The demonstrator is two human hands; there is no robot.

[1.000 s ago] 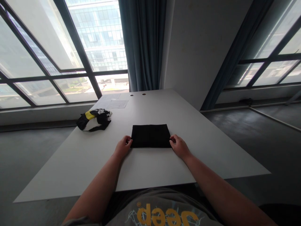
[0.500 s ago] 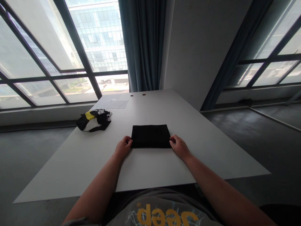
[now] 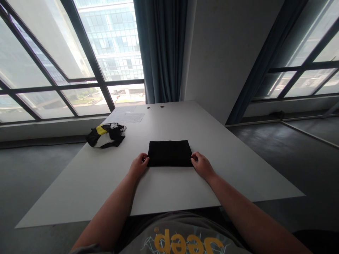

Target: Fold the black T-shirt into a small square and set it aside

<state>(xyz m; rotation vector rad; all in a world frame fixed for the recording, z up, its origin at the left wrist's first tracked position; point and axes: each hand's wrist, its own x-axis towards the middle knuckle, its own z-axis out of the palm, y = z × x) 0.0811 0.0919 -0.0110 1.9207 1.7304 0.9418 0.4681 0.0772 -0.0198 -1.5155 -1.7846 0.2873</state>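
A black folded cloth (image 3: 170, 153), flat and nearly rectangular, lies on the white table (image 3: 169, 187) in front of me. Its kind of garment, if it is one, does not show. My left hand (image 3: 139, 164) is closed at its left edge, thumb and fingers pinched by the near corner. On the opposite side my right hand (image 3: 201, 164) pinches the right edge in the same way. Both forearms reach in over the table's front edge.
Toward the table's left edge sits a crumpled heap of black, white and yellow fabric (image 3: 106, 135). Behind it lie sheets of paper (image 3: 132, 117). Two round holes (image 3: 162, 106) pierce the far end of the tabletop. Beyond stand a blue curtain (image 3: 161, 53) and windows.
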